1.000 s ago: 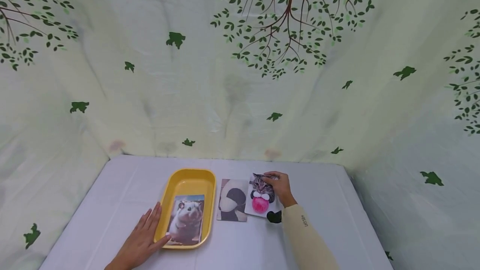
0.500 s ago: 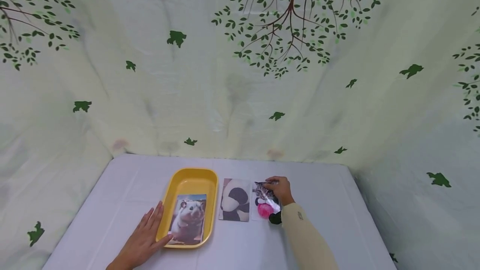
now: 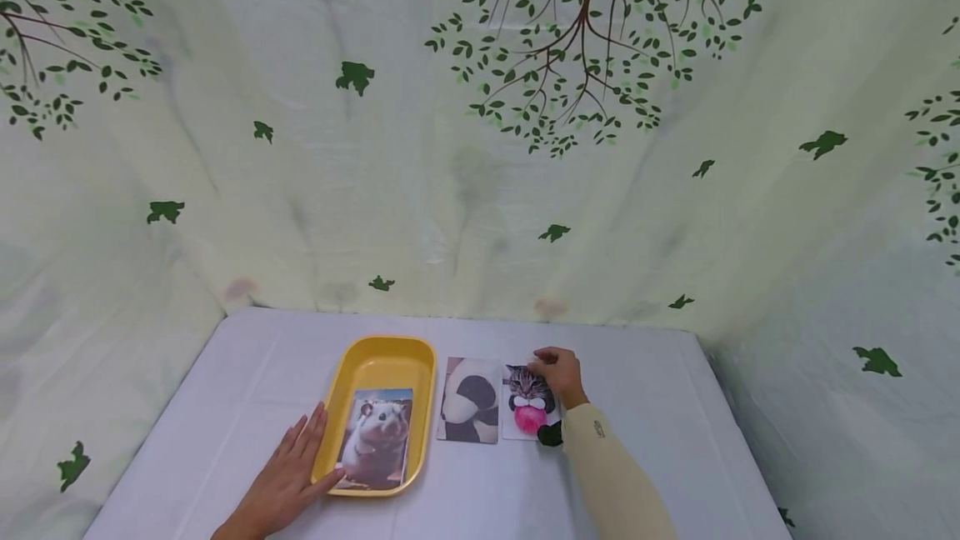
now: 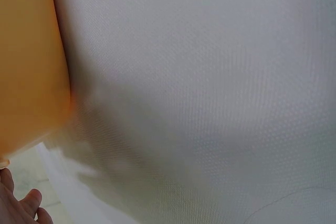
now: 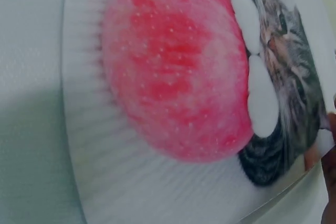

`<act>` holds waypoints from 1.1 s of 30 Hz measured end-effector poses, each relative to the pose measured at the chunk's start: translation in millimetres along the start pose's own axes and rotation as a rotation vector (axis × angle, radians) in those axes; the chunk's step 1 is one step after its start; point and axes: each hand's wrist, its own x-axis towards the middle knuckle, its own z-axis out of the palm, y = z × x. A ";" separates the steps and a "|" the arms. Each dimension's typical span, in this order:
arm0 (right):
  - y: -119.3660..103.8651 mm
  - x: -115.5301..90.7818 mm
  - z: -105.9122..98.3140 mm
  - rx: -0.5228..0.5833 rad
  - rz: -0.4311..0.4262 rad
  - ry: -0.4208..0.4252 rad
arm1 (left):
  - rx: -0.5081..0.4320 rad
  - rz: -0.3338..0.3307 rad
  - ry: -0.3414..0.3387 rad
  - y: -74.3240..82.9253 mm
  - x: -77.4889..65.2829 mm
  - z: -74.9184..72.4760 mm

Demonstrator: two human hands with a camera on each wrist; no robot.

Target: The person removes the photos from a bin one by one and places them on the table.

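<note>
In the head view, my left hand (image 3: 283, 475) rests along the left side of a yellow tray (image 3: 386, 346), fingers straight and thumb over the near-left rim. A photo card of a hamster (image 3: 375, 444) lies in the tray's near half. My right hand (image 3: 561, 377) pinches the upper right corner of a photo card of a cat with a pink ball (image 3: 530, 417). That card fills much of the right wrist view, with a fingertip (image 5: 329, 124) at its right edge. Just left of it lies a photo card with a black-and-white panda-like picture (image 3: 469, 411).
A white cloth (image 3: 637, 473) covers the table. A dark round object (image 3: 550, 435), apparently strapped to the right wrist, overlaps the cat card's lower right corner. Behind the table hangs a pale backdrop (image 3: 465, 215) printed with leaves and branches.
The cat card has moved slightly right and straightened, so it no longer overlaps the panda-like card and now lies beside it. My left hand has stayed on the tray.
</note>
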 end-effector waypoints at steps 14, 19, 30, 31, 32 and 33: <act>-73.4 -39.8 46.9 0.096 -0.284 -0.206 | -0.044 -0.031 -0.054 -2.1 2.0 -0.1; -105.5 -64.4 76.1 0.073 -0.311 -0.314 | -0.045 -0.032 -0.054 -0.8 2.2 -2.0; -143.6 -92.7 132.6 0.070 -0.264 -0.466 | 0.033 0.053 0.056 -2.8 -1.7 3.7; -145.2 -93.9 137.8 0.064 -0.261 -0.467 | 0.042 0.059 0.061 -2.9 -1.8 4.0; -147.0 -95.1 142.3 0.062 -0.253 -0.471 | 0.046 0.062 0.065 -3.1 -1.6 4.2; -148.8 -95.9 146.7 0.055 -0.247 -0.476 | 0.044 0.062 0.066 -3.0 -1.4 4.1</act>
